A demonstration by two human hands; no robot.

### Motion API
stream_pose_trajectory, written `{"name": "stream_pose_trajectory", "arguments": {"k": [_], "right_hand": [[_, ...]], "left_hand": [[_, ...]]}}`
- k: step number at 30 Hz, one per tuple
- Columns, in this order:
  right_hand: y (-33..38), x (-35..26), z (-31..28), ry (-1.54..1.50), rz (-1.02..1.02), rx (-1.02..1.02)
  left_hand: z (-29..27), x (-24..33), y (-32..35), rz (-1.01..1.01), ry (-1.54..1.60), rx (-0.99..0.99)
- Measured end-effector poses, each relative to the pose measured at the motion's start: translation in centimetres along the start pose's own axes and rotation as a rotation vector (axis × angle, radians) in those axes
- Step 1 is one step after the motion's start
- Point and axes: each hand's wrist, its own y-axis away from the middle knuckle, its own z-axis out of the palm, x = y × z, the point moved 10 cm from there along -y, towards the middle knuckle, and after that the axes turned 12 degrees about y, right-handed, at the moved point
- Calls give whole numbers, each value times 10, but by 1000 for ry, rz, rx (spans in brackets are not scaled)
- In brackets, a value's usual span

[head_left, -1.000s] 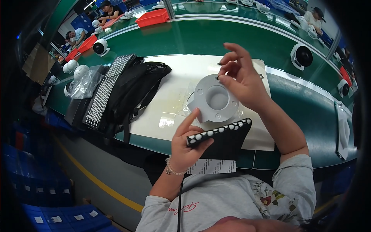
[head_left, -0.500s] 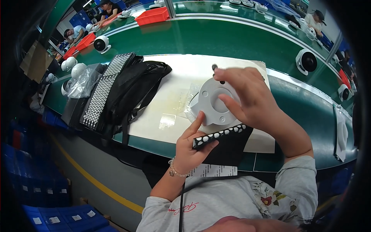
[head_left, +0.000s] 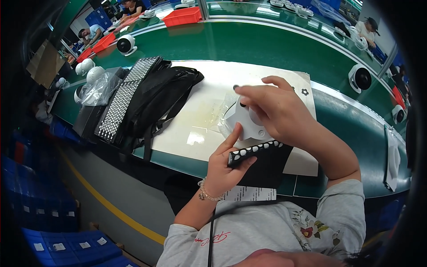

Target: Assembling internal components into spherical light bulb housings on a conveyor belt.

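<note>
A white round plastic base (head_left: 254,128) lies on the pale work sheet in front of me, partly under my right hand. My left hand (head_left: 227,165) grips a folded black sheet (head_left: 269,165) with white oval spots along its edge, and its thumb touches the base. My right hand (head_left: 280,109) hovers over the base, fingers bent, with a small black round pad (head_left: 236,87) at the index fingertip. Another small black pad (head_left: 243,105) shows on the base's rim. The right thumb is mostly hidden behind the hand.
To the left lie spotted black sheets (head_left: 129,95) and a black mesh bag (head_left: 167,95), beside a clear plastic bag (head_left: 98,91). White devices with black round fronts (head_left: 360,78) stand on the green conveyor (head_left: 267,44). A red tray (head_left: 182,17) and people are farther back.
My right hand has shifted slightly left and down over the base, its thumb now tucked out of sight. My left hand still grips the folded sheet.
</note>
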Motion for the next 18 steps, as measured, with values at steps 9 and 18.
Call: {"name": "stream_pose_trajectory", "arguments": {"k": [9, 18], "right_hand": [[47, 19, -6, -200, 94, 113], [54, 8, 7, 5, 49, 39]], "left_hand": [[2, -7, 0, -40, 68, -7], [2, 3, -1, 113, -41, -4]]}}
